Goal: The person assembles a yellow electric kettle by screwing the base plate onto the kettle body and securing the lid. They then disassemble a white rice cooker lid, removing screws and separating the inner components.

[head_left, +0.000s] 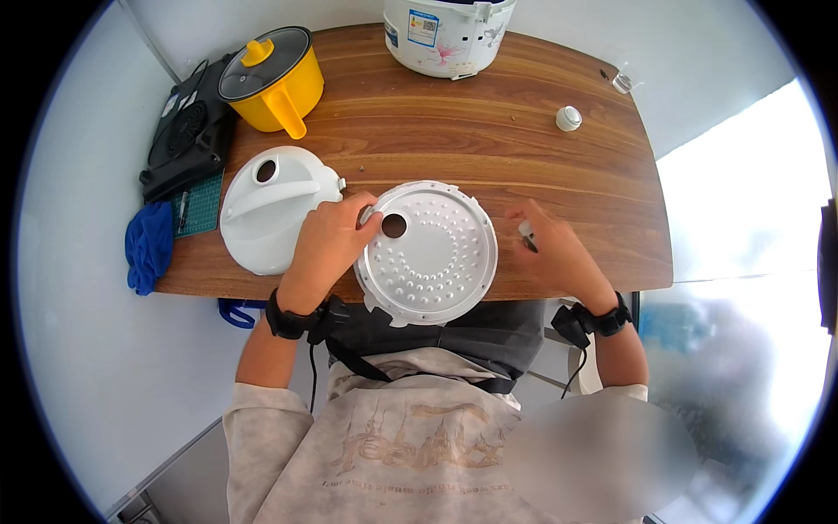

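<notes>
A round, white-silver inner lid plate [429, 253] with raised dimples and one round hole lies at the table's front edge, partly overhanging it. My left hand [332, 240] pinches its upper left rim between thumb and fingers. To the right of the plate, my right hand [559, 249] is raised apart from it, fingers closed on a small white and dark piece [528, 234], too small to name. Left of my left hand rests a white rice cooker outer lid [271, 210] with a moulded handle and a round opening, partly covered by that hand.
A white flowered rice cooker body [445, 39] stands at the back. At back left are a yellow pot [284, 92] with a glass lid, a black stove [188, 131], a green mat [202, 203] and a blue cloth [148, 247]. A small white cap [568, 119] sits back right, near a clear item [622, 83].
</notes>
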The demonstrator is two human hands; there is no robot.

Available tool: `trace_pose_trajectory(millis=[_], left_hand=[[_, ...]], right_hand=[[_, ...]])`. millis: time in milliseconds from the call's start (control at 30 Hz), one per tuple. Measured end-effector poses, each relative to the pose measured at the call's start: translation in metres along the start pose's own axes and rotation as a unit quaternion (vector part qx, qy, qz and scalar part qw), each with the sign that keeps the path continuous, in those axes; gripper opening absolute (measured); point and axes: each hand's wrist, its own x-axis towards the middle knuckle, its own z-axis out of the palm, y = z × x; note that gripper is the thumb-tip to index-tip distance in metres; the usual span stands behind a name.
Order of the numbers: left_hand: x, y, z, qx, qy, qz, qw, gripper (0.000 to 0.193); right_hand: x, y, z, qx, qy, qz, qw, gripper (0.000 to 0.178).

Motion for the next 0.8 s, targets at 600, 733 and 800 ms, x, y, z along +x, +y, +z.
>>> trace_pose_trajectory(millis=[600, 733, 800], left_hand=[[-0.003, -0.006, 0.004, -0.029, -0.001, 0.01, 1.0, 0.025], [-0.005, -0.005, 0.004, -0.024, 0.001, 0.002, 1.0, 0.026], [-0.005, -0.007, 0.005, -0.022, -0.002, -0.002, 1.0, 0.027]], right_hand=[[-0.008, -0.067, -0.065, -0.243, 0.261, -0.065, 0.932, 0.017], [-0.001, -0.062, -0.056, -0.136, 0.204, -0.051, 0.968, 0.032], [0.0, -0.061, -0.054, -0.13, 0.193, -0.05, 0.971, 0.038]])
